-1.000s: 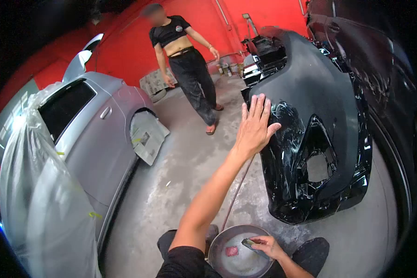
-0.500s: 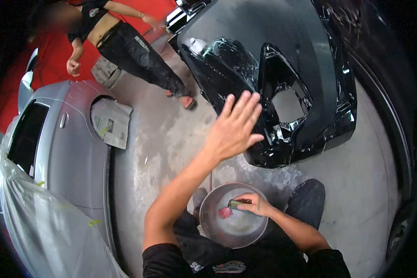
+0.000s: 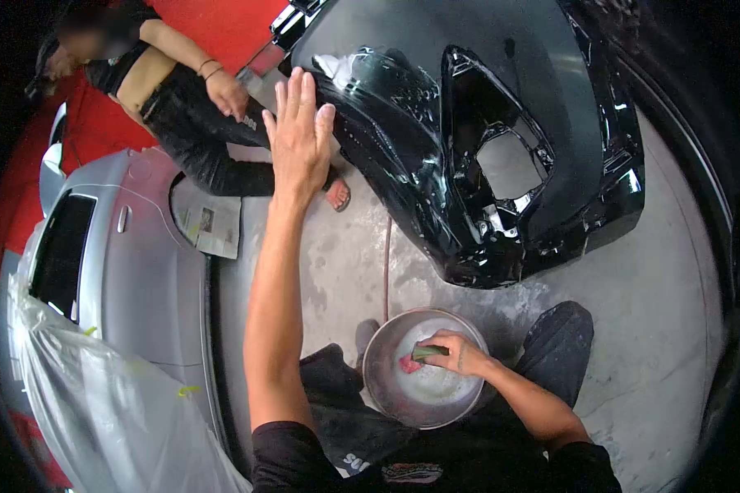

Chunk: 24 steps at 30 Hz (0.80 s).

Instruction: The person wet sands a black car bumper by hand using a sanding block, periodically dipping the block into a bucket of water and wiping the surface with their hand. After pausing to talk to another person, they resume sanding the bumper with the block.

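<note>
The left hand [image 3: 298, 135] is raised with a flat, spread grip, just beside the black bumper [image 3: 469, 140]. The right hand [image 3: 456, 353] pinches a green pad [image 3: 427, 353] inside the metal bowl [image 3: 386, 394], touching a red piece [image 3: 406, 364].

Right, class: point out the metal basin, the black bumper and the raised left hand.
metal basin [image 3: 386, 393]: head view, bare left inner wall.
black bumper [image 3: 403, 140]: head view, glossy wet face.
left hand [image 3: 298, 144]: head view, back of hand.

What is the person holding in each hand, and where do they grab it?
The right hand pinches a small green sanding pad by its end, over the round metal bowl. The left hand is raised, open and holds nothing.
</note>
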Tool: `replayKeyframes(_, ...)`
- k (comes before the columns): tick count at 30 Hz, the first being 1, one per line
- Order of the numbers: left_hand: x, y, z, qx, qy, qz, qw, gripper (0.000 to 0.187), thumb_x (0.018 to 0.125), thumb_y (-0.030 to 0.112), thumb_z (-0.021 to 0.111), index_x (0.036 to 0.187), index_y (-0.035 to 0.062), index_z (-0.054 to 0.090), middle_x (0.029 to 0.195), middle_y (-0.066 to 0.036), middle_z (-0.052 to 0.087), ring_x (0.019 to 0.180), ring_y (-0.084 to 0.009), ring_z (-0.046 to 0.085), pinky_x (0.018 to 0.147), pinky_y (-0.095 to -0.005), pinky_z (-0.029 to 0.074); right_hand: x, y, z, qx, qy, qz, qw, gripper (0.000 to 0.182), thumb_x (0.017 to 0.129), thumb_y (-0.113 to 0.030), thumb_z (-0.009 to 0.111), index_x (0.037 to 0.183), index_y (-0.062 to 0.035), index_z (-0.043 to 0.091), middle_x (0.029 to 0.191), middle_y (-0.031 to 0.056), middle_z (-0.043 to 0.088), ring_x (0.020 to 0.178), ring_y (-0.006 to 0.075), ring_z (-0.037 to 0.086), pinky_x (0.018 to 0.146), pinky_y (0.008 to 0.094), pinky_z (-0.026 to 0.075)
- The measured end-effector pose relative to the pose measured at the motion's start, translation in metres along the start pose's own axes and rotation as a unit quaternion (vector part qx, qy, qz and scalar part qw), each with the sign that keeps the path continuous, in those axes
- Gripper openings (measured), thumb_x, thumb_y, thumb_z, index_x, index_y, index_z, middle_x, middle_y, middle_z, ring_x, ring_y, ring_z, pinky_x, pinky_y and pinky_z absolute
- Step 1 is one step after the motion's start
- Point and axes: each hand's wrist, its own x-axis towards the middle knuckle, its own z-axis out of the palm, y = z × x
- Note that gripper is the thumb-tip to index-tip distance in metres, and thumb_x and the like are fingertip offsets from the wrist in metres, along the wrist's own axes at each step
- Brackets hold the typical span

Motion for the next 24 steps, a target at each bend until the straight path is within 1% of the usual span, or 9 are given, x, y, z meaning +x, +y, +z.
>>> replayKeyframes(2, -0.004, -0.002, -0.004, 0.046, -0.018, 0.027, 0.998, 0.065, 0.116, 0.042, 0.047, 0.169, 0.0064, 0.040, 0.179, -0.015, 0.032, 0.167, -0.0398, 0.025, 0.130, -0.0699, 0.016, 0.000, 0.001, 0.002, 0.005, 0.001, 0.002, 1.000, 0.040, 0.094, -0.022, 0.084, 0.130, -0.0071, 0.079, 0.114, 0.0178, 0.074, 0.108, 0.0367, 0.073, 0.094, 0.0446, 0.057)
replayKeyframes(6, -0.030, 0.030, -0.005, 0.056, -0.032, 0.065, 0.996, 0.065, 0.113, 0.038, 0.053, 0.170, 0.0098, 0.040, 0.180, -0.011, 0.032, 0.168, -0.0383, 0.023, 0.130, -0.0722, 0.013, 0.002, -0.003, 0.004, 0.006, -0.001, 0.016, 1.000, 0.040, 0.094, -0.023, 0.083, 0.130, -0.0072, 0.079, 0.116, 0.0174, 0.075, 0.108, 0.0359, 0.073, 0.094, 0.0440, 0.057)
replayKeyframes(7, -0.036, 0.036, -0.005, 0.074, -0.051, 0.058, 0.994, 0.065, 0.116, 0.043, 0.045, 0.172, 0.0106, 0.037, 0.181, -0.010, 0.029, 0.169, -0.0362, 0.019, 0.133, -0.0674, 0.010, 0.001, -0.004, 0.003, 0.006, -0.005, 0.019, 1.000, 0.040, 0.094, -0.023, 0.083, 0.130, -0.0072, 0.079, 0.116, 0.0174, 0.075, 0.108, 0.0359, 0.073, 0.094, 0.0440, 0.057)
replayKeyframes(10, -0.050, 0.053, 0.000, 0.079, -0.061, 0.063, 0.993, 0.064, 0.117, 0.044, 0.043, 0.172, 0.0114, 0.038, 0.182, -0.009, 0.028, 0.170, -0.0354, 0.018, 0.132, -0.0695, 0.009, 0.002, -0.006, 0.000, 0.005, -0.010, 0.004, 1.000, 0.040, 0.094, -0.022, 0.083, 0.131, -0.0073, 0.079, 0.117, 0.0169, 0.075, 0.108, 0.0354, 0.073, 0.094, 0.0435, 0.057)
replayKeyframes(13, -0.069, 0.071, 0.001, 0.064, -0.080, 0.090, 0.991, 0.069, 0.110, 0.038, 0.057, 0.171, 0.0105, 0.039, 0.181, -0.009, 0.030, 0.169, -0.0357, 0.020, 0.131, -0.0727, 0.009, 0.000, -0.007, 0.001, 0.008, -0.011, 0.018, 1.000, 0.041, 0.094, -0.022, 0.083, 0.131, -0.0075, 0.079, 0.118, 0.0164, 0.075, 0.108, 0.0354, 0.073, 0.094, 0.0435, 0.057)
replayKeyframes(14, -0.076, 0.077, 0.003, 0.048, -0.072, 0.095, 0.992, 0.070, 0.105, 0.036, 0.065, 0.166, 0.0082, 0.046, 0.179, -0.009, 0.035, 0.167, -0.0373, 0.026, 0.128, -0.0763, 0.011, -0.001, -0.005, 0.001, 0.007, -0.010, 0.016, 1.000, 0.041, 0.094, -0.022, 0.083, 0.132, -0.0080, 0.078, 0.117, 0.0162, 0.074, 0.108, 0.0353, 0.073, 0.094, 0.0437, 0.057)
replayKeyframes(15, -0.083, 0.083, 0.004, 0.032, -0.077, 0.095, 0.992, 0.071, 0.103, 0.037, 0.067, 0.165, 0.0078, 0.048, 0.179, -0.009, 0.036, 0.168, -0.0368, 0.025, 0.128, -0.0767, 0.010, -0.001, -0.004, 0.001, 0.007, -0.008, 0.013, 1.000, 0.041, 0.094, -0.022, 0.083, 0.132, -0.0086, 0.078, 0.117, 0.0159, 0.074, 0.108, 0.0351, 0.073, 0.094, 0.0440, 0.057)
replayKeyframes(19, -0.095, 0.094, 0.004, 0.016, -0.109, 0.121, 0.987, 0.073, 0.101, 0.041, 0.070, 0.163, 0.0087, 0.050, 0.178, -0.008, 0.037, 0.168, -0.0370, 0.023, 0.128, -0.0767, 0.009, 0.000, -0.004, -0.001, 0.021, -0.014, 0.039, 0.999, 0.041, 0.094, -0.022, 0.083, 0.133, -0.0095, 0.078, 0.116, 0.0158, 0.074, 0.108, 0.0352, 0.072, 0.094, 0.0441, 0.057)
replayKeyframes(24, -0.052, 0.074, 0.005, 0.061, -0.029, 0.065, 0.996, 0.068, 0.105, 0.039, 0.066, 0.164, 0.0099, 0.049, 0.176, -0.008, 0.040, 0.166, -0.0440, 0.025, 0.124, -0.0810, 0.016, 0.001, 0.000, -0.002, -0.013, -0.024, 0.012, 1.000, 0.043, 0.093, -0.017, 0.084, 0.133, -0.0054, 0.077, 0.118, 0.0183, 0.075, 0.110, 0.0345, 0.073, 0.095, 0.0430, 0.057)
